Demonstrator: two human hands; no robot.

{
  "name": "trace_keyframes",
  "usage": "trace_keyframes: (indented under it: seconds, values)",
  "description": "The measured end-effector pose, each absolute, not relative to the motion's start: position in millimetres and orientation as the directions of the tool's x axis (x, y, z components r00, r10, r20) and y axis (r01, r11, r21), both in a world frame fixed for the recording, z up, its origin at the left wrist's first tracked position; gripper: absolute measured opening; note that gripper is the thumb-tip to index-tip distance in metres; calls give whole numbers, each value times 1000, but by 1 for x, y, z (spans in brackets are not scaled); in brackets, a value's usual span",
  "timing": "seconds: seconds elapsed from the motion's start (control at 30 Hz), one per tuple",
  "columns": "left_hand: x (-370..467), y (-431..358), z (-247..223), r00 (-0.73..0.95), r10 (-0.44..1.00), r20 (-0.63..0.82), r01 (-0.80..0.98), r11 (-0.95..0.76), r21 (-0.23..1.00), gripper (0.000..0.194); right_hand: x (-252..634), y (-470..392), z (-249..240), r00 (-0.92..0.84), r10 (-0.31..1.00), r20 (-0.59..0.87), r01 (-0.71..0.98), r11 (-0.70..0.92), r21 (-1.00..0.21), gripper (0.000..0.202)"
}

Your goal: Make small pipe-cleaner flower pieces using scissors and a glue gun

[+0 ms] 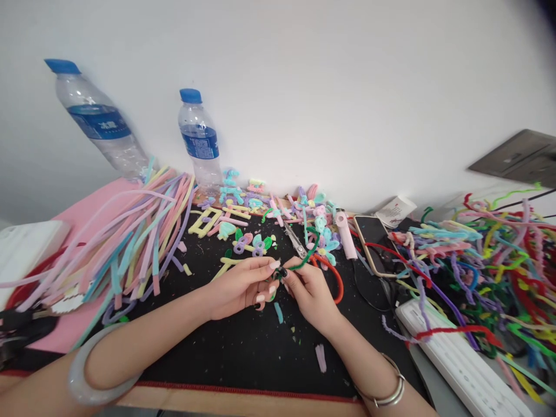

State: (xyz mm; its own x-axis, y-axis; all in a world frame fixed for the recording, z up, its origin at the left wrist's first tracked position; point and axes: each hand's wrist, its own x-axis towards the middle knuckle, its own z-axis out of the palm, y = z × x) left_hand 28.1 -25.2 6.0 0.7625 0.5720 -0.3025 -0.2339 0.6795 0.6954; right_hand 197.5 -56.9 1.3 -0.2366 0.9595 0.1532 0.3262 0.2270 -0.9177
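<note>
Near the middle of the black mat (243, 359), my left hand (243, 285) and my right hand (311, 294) meet fingertip to fingertip. A dark green fuzzy stem (309, 255) is pinched between them, and its free end curves up and to the right. The part between the fingertips is small, dark and partly hidden. Just behind my hands lie scissors (296, 240) and small flower shapes with green leaves (249, 246). An orange-red loop (335, 279) sits beside my right hand.
Pastel stems (143, 231) are heaped at left. Two bottles (98, 124) (200, 142) stand by the wall. A phone (374, 243), a pink cylinder (346, 234), a white power strip (460, 359) and a tangle of coloured stems (490, 260) are at right.
</note>
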Motion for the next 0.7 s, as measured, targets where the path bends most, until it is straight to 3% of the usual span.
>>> trace_keyframes:
  seconds: [0.3, 0.53, 0.7]
  values:
    - [26, -21, 8, 793, 536, -289, -279, 742, 610, 18, 193, -61, 0, -212, 960, 183, 263, 236, -935, 26]
    - [26, -22, 6, 711, 625, -322, -228, 639, 735, 23, 197, -60, 2, -222, 946, 234, 339, 300, -892, 25]
    - [25, -23, 5, 766, 543, -345, -89, 621, 779, 38, 198, -59, 4, -237, 937, 257, 372, 332, -867, 23]
